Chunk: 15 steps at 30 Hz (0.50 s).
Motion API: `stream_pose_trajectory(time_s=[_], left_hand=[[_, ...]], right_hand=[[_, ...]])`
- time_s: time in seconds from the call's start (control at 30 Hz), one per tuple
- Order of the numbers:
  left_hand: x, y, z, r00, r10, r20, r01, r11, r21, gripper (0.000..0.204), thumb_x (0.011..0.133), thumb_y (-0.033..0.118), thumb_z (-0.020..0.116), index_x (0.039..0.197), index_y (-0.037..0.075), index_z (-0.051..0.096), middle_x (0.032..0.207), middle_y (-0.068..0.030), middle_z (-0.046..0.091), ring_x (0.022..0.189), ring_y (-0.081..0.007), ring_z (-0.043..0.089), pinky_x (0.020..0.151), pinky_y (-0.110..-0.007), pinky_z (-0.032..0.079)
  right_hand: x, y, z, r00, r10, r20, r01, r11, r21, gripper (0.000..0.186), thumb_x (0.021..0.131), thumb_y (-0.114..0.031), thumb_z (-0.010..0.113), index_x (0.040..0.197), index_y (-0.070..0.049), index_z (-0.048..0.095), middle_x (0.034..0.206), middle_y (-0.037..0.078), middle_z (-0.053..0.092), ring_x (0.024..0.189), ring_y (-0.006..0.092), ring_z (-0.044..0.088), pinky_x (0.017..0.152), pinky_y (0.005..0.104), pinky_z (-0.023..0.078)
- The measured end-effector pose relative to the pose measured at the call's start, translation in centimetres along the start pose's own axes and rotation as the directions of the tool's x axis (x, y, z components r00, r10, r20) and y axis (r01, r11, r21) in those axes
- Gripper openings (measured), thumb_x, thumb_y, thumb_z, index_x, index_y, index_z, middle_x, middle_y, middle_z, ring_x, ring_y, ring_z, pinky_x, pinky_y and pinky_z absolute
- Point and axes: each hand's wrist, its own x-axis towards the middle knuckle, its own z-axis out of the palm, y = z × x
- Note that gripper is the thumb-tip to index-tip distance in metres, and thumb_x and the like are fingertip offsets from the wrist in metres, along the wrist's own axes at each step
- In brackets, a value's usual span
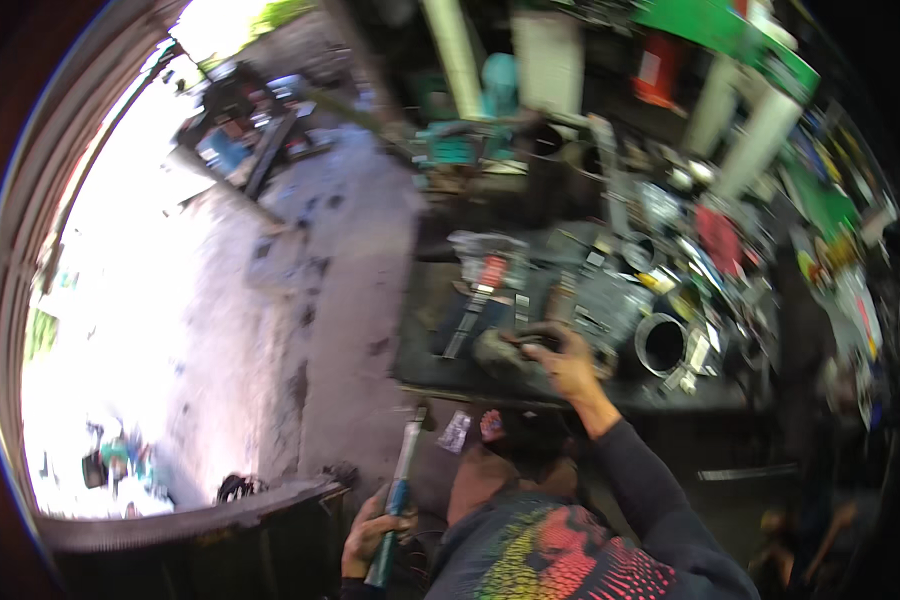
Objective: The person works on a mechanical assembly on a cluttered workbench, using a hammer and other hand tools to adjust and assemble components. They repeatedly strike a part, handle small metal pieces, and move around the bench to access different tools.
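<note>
- My left hand (pixel 372 535) was low in the view, fingers clenched around the blue-handled hammer with a metal head (pixel 402 478). The grip sat on the lower part of the handle.
- The hammer's long axis ran steeply up and slightly right from the fist. Its head (pixel 419 415) pointed toward the near edge of the dark cluttered counter (pixel 440 370).
- My right hand (pixel 566 365) was up on the counter at the end of a dark long sleeve (pixel 650 490). Its fingers curled over a dull, rounded dark metal part (pixel 505 352). Motion blur kept me from telling whether that grip was fully closed or only resting on it.
- Key relation: the rounded part lay above and to the right of the hammer head, near but apart. The right hand was on it, and the left hand was the farther one.
- Around the part: a short grey metal pipe section with an open mouth (pixel 660 343) just right of the right hand, and a red-handled tool (pixel 488 272) beyond it among loose scrap.
- A concrete floor (pixel 340 250) lay left of the counter, running out to bright daylight.
</note>
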Motion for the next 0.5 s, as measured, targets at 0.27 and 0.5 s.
stream_pose_trajectory(time_s=[0.27,0.5], left_hand=[[4.9,0.8,-7.1,0.958,0.287,0.022,-0.259,0.826,0.501,0.052,0.098,0.017,0.059,0.145,-0.001,0.047,0.111,-0.0084,0.062,0.092,-0.0157,0.060,0.087,-0.031,0.048],[9.4,1.2,-9.9,0.906,0.330,0.266,-0.353,0.935,0.039,0.052,0.099,0.027,0.058,0.142,0.000,0.048,0.108,-0.0110,0.065,0.084,-0.0193,0.064,0.074,-0.028,0.053]], right_hand=[[10.7,4.9,4.8,0.997,0.071,-0.010,-0.071,0.981,-0.178,0.024,0.083,0.009,0.068,0.106,0.003,0.068,0.100,0.010,0.072,0.093,0.0194,0.067,0.086,0.0323,0.053],[13.1,8.9,5.4,0.985,-0.026,0.172,0.068,0.968,-0.240,0.040,0.090,0.002,0.065,0.130,0.005,0.058,0.130,0.017,0.062,0.124,0.0281,0.059,0.104,0.0411,0.050]])
